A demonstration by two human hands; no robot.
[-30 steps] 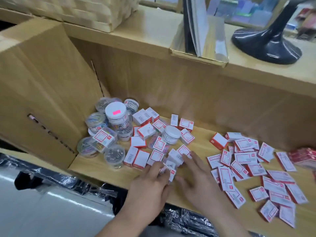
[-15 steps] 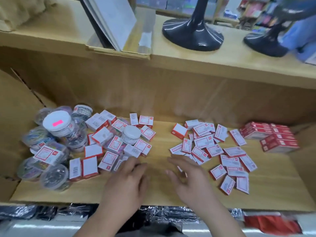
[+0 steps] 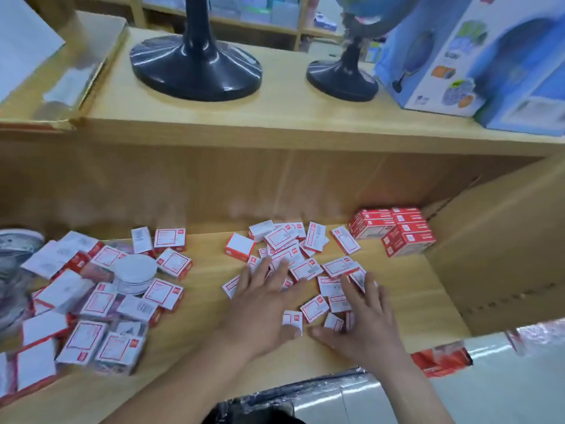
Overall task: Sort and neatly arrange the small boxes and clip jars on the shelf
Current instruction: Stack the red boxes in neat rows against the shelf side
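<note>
Both hands now shifted right from the bare shelf (image 3: pixel 204 319) onto the middle scatter of small boxes (image 3: pixel 339 266): left hand (image 3: pixel 263 304) and right hand (image 3: pixel 363 325) flat, fingers spread, gripping nothing; red stack (image 3: pixel 394 231) at right rear tidy; left heap (image 3: pixel 91 304) with clip jar (image 3: pixel 136 269) apparently unsorted.

The left hand (image 3: pixel 263 310) is off the bare shelf (image 3: pixel 204 304), shifted toward 2 o'clock onto the loose small boxes (image 3: pixel 339 267); the right hand (image 3: pixel 363 325) now lies flat over that pile's 5 o'clock edge.
</note>
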